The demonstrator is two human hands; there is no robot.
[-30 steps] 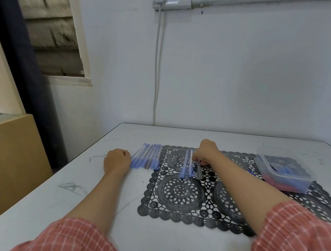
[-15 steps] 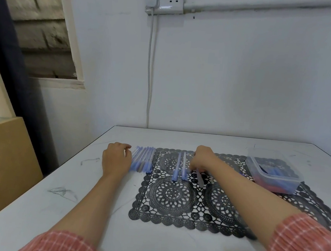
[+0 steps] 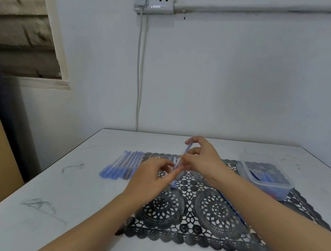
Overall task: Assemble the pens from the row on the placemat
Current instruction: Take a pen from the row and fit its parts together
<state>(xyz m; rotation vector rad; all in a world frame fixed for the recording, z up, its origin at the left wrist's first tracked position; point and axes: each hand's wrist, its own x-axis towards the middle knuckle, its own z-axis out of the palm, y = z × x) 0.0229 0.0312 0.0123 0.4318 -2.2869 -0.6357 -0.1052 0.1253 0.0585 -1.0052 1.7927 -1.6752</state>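
Mid-assembly: the right hand (image 3: 203, 160) clamps its fingers on the upper half of the pen (image 3: 181, 161). The left hand (image 3: 152, 174) pinches it lower down, blurred. The pen is held above the mat's (image 3: 192, 217) 12 o'clock edge, long axis 1 to 7 o'clock, blue end at 7. The next move probably calls for pressing the parts together along that axis.

The counter (image 3: 53, 205) is smooth, matt white, scuffed with grey marks. The placemat (image 3: 219, 212) is black lace-like openwork with a dull sheen. The pens (image 3: 121, 165) and the pen (image 3: 184, 153) look like translucent bluish plastic. The tub (image 3: 243, 168) is clear, slightly cloudy plastic. The socket (image 3: 161, 1) is glossy white plastic.
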